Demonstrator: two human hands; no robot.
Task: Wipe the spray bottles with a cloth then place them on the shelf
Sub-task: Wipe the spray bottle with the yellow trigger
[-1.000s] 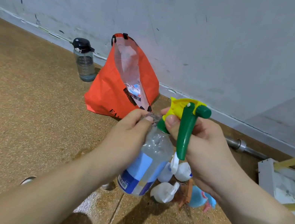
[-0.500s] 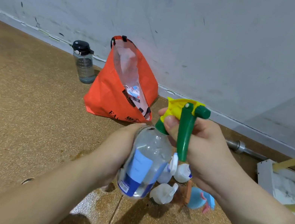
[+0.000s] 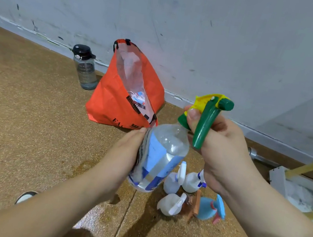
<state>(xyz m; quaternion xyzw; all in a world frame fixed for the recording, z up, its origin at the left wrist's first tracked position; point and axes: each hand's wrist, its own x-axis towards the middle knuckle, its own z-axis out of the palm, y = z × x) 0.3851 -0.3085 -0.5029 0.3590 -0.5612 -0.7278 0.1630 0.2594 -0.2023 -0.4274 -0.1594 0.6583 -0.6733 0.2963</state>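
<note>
Item in hand: one clear spray bottle (image 3: 162, 157) with a blue-and-white label, tilted, its base toward you and its green-and-yellow trigger head (image 3: 209, 115) up and away. Your right hand (image 3: 220, 150) is closed around the neck just under that head, thumb laid across the green collar, the trigger hanging in front of your fingers. Your left hand (image 3: 126, 154) is curled against the bottle's left flank, pressing a thin grey cloth (image 3: 141, 157) flat to the label; the cloth shows only as a strip along the palm edge. Below your right wrist, on the speckled floor (image 3: 16, 114): three small white spray bottles (image 3: 171, 203), a brown one and a blue one (image 3: 207, 208), clustered close together. Beyond your left hand: an orange bag (image 3: 112, 102), open at the top, and a dark-capped water bottle (image 3: 85, 68) by the wall. A white shelf frame (image 3: 279, 177) lies to the right of your right hand.
</note>
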